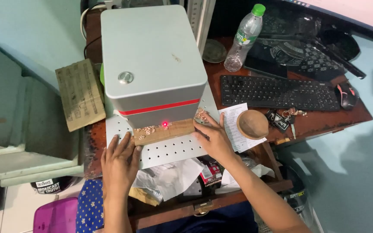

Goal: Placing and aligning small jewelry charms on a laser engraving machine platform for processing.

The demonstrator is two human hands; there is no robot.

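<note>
Both hands press flat, with fingers stretched and holding nothing inside: the left hand (118,162) lies on the perforated white plate (169,151) with fingertips touching the left end of the wooden block (165,130), and the right hand (214,138) touches its right end. Between the hands, a red light dot (165,124) shines on the block, under the grey machine box (152,60). Just right of the right hand lie a white printed paper (235,125) and a wooden bowl (252,124). Below the hands, crumpled white papers (169,179) and a red packet (211,173) fill the open drawer.

Green-labelled bottle (243,39), perhaps red packet (211,173)
</note>
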